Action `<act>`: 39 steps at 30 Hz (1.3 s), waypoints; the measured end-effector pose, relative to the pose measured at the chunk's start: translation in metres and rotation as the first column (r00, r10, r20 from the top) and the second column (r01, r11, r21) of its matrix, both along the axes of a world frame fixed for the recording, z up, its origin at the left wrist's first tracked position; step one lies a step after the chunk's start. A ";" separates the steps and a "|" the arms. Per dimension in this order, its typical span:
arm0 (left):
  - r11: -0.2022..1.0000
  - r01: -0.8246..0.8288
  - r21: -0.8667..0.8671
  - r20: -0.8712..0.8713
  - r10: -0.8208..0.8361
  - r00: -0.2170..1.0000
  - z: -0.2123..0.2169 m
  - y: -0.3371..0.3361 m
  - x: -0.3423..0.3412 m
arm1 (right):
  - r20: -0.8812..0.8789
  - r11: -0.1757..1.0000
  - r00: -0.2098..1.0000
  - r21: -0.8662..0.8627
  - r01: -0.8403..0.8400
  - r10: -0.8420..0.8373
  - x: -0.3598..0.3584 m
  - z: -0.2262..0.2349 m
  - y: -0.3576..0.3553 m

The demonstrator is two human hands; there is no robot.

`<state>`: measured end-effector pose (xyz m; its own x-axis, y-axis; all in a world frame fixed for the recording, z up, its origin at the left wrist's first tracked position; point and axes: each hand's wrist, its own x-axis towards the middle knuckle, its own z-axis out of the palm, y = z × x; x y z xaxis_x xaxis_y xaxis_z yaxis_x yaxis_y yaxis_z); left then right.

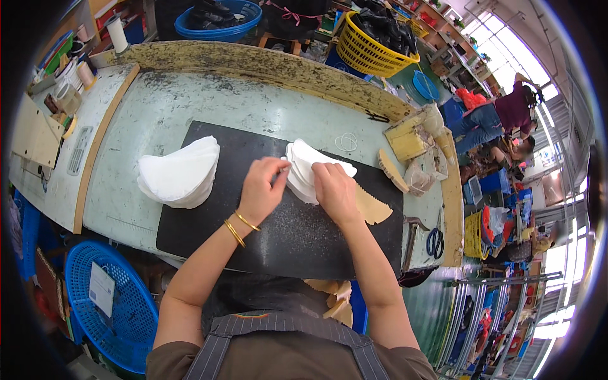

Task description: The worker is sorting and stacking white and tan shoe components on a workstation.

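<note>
On a black mat (278,247) lies a small stack of white curved pieces (307,163), fanned a little apart. My right hand (337,195) comes over the stack's right part, its fingers bent down and gripping the top white piece. At the stack's left edge is my left hand (261,190), thumb and forefinger pinched; whatever is between them is too small to make out. A thicker pile of similar white pieces (179,171) sits to the left, partly on the mat. From under my right hand a tan piece with a serrated edge (372,206) sticks out.
To the right lie dark-handled scissors (435,243), a hammer (411,237) and a wooden brush (392,171). A glue-stained box (408,136) stands behind them. A raised board (253,66) edges the table's far side. Blue basket (111,304) at lower left; people farther right.
</note>
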<state>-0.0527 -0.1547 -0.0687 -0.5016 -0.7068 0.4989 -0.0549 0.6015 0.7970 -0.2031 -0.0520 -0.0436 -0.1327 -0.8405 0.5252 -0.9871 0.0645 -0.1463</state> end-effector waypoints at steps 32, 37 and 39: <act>0.952 -0.051 0.303 0.002 0.053 0.999 0.002 0.024 -0.033 | 0.677 1.000 0.736 -0.019 0.008 0.007 -0.016 -0.014 -0.001; 0.966 -0.066 0.251 0.136 0.032 0.990 -0.015 0.018 -0.036 | 0.808 0.997 0.587 0.003 0.079 -0.049 -0.012 -0.016 -0.001; 0.970 -0.064 0.233 0.130 0.034 0.991 -0.010 0.020 -0.040 | 0.814 0.997 0.579 0.001 0.078 -0.046 -0.014 -0.020 0.001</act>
